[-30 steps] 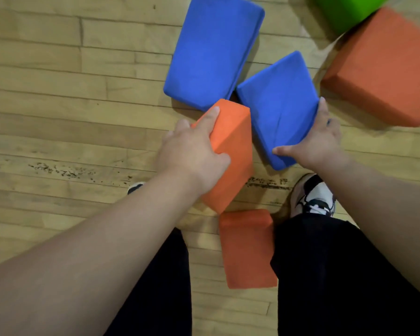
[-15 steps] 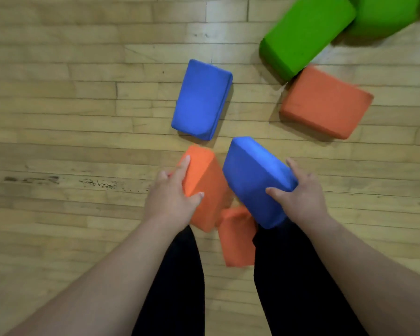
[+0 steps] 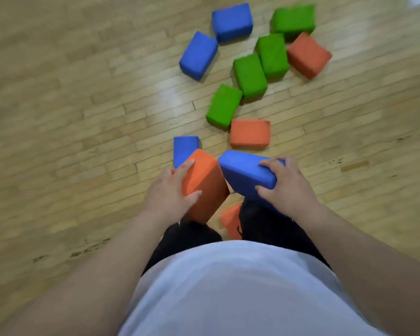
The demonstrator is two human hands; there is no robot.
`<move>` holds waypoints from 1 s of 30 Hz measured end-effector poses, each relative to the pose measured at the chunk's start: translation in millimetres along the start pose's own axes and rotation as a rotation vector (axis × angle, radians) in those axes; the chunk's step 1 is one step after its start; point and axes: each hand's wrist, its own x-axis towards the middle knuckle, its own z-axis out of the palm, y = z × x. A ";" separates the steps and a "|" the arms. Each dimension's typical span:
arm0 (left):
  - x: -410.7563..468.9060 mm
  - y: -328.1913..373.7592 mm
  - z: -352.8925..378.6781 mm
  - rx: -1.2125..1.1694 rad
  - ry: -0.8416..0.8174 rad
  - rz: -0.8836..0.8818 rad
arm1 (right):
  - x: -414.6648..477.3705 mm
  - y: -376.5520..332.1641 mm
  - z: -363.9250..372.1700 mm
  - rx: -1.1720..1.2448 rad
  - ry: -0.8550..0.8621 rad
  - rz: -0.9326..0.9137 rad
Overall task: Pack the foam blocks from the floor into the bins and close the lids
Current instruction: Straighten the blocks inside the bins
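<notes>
Left hand (image 3: 167,194) clamps the orange block (image 3: 205,187), right hand (image 3: 287,185) clamps the blue block (image 3: 243,174). Both are off the floor (image 3: 83,117), just beside each other. Versus 0.5 s ago: I stand taller, the grips are unchanged, and more loose blocks (image 3: 224,106) are in view. The spare orange block (image 3: 230,220) stays between my legs.

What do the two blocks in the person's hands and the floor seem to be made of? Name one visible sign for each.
The orange block in the left hand and the blue block in the right hand look like foam: matt, fuzzy faces, rounded edges, though blur hides fine texture. The floor seems to be wood strips with a glossy finish: staggered joints and a bright sheen.
</notes>
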 end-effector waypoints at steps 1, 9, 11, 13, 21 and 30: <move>-2.4 -3.2 -8.8 0.018 0.001 0.057 | -16.4 -5.7 0.6 -0.002 0.035 0.014; -37.7 -10.8 -38.9 0.376 -0.164 0.502 | -165.1 -23.8 46.1 0.059 0.238 0.323; -53.6 -7.0 -34.0 0.441 -0.198 0.558 | -204.9 -21.5 62.9 0.088 0.239 0.396; -70.0 -2.0 -24.7 0.492 -0.225 0.625 | -244.1 -15.9 80.5 0.127 0.251 0.476; -144.8 65.4 54.9 0.706 -0.361 0.905 | -403.4 33.6 147.8 0.357 0.384 0.839; -315.0 166.9 231.0 1.018 -0.496 1.260 | -619.2 106.5 256.9 0.732 0.602 1.185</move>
